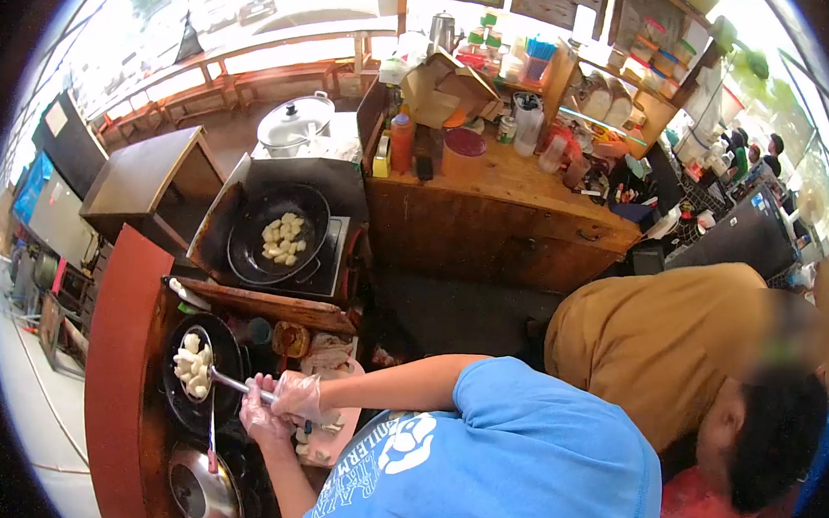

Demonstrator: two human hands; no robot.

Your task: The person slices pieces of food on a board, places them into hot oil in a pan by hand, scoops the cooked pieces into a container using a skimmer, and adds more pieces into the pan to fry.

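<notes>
Gripping the metal handle [244,387], the clear-gloved right hand [299,398] has its fingers closed around the end, and the left hand [261,415], also gloved, curls its fingers about the same shaft just beside it. The handle reaches over the rim of the near wok [231,357], where a heap of pale pieces [193,367] sits. A thin rod with a red end [212,459] slants across that wok's edge, close to a domed metal lid [201,487]. Under and beside the wrists is a pink tray [344,438].

White lettering on the blue shirt [517,452] reads in part "OILERM", with hollow capitals beside it, partly lost in the folds, and a white emblem.

Beyond a wooden divider [272,303], the far wok [256,251] holds more pale pieces on a stove, with a white lidded pot [295,126] behind. On the wooden counter [493,188] stand an orange bottle [401,146] and a red-lidded tub [463,154]; any labels there are too small to read. A co-worker in a brown shirt [654,337] is close behind the blue shirt.
</notes>
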